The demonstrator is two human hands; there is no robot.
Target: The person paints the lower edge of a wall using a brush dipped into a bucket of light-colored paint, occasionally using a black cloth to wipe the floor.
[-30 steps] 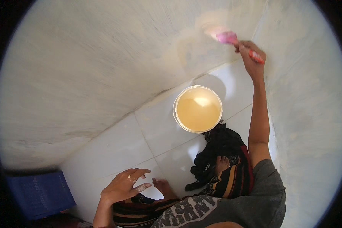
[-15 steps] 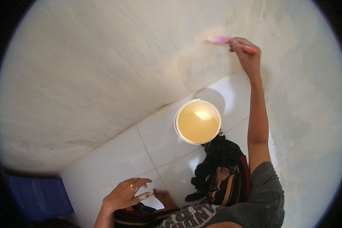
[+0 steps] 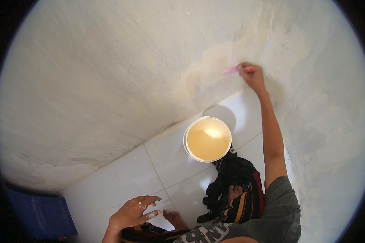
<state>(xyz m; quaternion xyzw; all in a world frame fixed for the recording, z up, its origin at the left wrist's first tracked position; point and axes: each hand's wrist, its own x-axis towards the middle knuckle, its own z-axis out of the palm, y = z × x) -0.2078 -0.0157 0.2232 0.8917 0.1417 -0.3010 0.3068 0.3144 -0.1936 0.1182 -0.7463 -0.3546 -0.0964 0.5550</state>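
My right hand (image 3: 250,75) is closed round the orange handle of a paintbrush (image 3: 232,70) with a pink part toward its tip. The brush end is at the pale wall (image 3: 129,73), low down near the corner; its bristles are blurred. Damp-looking, darker patches show on the wall around it. Below the brush, a white bucket (image 3: 185,141) stands on the floor with cream-coloured liquid inside. My left hand (image 3: 130,212) hovers over my lap at the lower left, fingers apart and holding nothing, with white smears on the fingers.
White floor tiles (image 3: 125,178) run along the foot of the wall. A second wall (image 3: 328,121) rises close on my right. Dark crumpled cloth (image 3: 231,174) lies between the bucket and my bare foot (image 3: 234,192). A blue box-like object (image 3: 44,214) stands at the far left.
My right hand has moved down the wall with the paintbrush, slightly leftward. The whole view has shifted a little, so the bucket appears lower. My left hand stays over my lap.
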